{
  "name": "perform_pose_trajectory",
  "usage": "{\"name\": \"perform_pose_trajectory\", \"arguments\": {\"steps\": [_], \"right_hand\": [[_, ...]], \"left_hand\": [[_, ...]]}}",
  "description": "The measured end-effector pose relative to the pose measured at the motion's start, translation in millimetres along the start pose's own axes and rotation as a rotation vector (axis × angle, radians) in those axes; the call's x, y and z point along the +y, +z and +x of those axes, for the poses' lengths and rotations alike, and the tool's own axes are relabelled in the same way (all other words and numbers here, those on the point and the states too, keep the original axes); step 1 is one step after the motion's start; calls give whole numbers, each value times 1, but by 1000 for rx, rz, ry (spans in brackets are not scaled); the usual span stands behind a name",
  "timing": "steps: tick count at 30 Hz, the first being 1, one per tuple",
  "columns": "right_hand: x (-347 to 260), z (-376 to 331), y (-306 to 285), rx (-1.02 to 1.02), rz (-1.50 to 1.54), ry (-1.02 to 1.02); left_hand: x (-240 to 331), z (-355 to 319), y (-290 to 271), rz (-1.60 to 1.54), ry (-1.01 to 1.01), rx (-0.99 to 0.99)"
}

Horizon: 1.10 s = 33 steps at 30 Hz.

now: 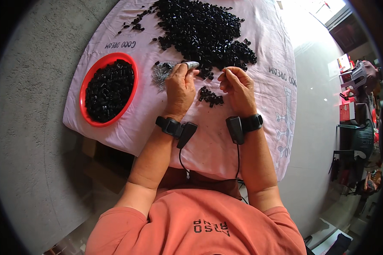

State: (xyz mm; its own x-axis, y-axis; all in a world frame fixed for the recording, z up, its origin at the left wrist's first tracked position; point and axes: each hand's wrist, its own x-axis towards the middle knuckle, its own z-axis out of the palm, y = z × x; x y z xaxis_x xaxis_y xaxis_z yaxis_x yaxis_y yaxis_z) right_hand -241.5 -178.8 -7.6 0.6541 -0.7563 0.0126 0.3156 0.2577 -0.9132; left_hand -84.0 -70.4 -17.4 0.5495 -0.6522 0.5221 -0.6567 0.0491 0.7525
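My left hand (182,88) is closed beside a small heap of thin silvery pins (160,75). A silvery-grey, elongated thing (192,65) shows at its fingertips; I cannot tell whether it is a bundle of pins or a covering on a finger. To the right, my right hand (239,89) pinches thumb and forefinger together on something too small to name. Between the hands lies a little cluster of small black plastic pieces (210,97). A large pile of the same black pieces (200,32) spreads beyond both hands.
A red basin (134,95) filled with black pieces stands at the left of the table. A pink printed cloth (268,114) covers the tabletop. Wrist straps with black boxes and cables sit on both forearms. Far right are stacked chairs (359,136) and boxes (347,111).
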Motion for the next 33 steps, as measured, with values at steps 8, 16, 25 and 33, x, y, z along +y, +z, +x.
{"name": "perform_pose_trajectory", "arguments": {"steps": [8, 16, 25, 33], "right_hand": [[4, 2, -4, -8, 81, -4], [6, 5, -10, -63, 249, -12], [5, 4, -6, -60, 173, -7], [7, 4, -6, -59, 167, -6]], "left_hand": [[6, 0, -3, -5, -81, -29], [7, 0, 1, 69, 39, -3], [9, 0, 1, 7, 13, 26], [6, 0, 2, 24, 0, -58]]}}
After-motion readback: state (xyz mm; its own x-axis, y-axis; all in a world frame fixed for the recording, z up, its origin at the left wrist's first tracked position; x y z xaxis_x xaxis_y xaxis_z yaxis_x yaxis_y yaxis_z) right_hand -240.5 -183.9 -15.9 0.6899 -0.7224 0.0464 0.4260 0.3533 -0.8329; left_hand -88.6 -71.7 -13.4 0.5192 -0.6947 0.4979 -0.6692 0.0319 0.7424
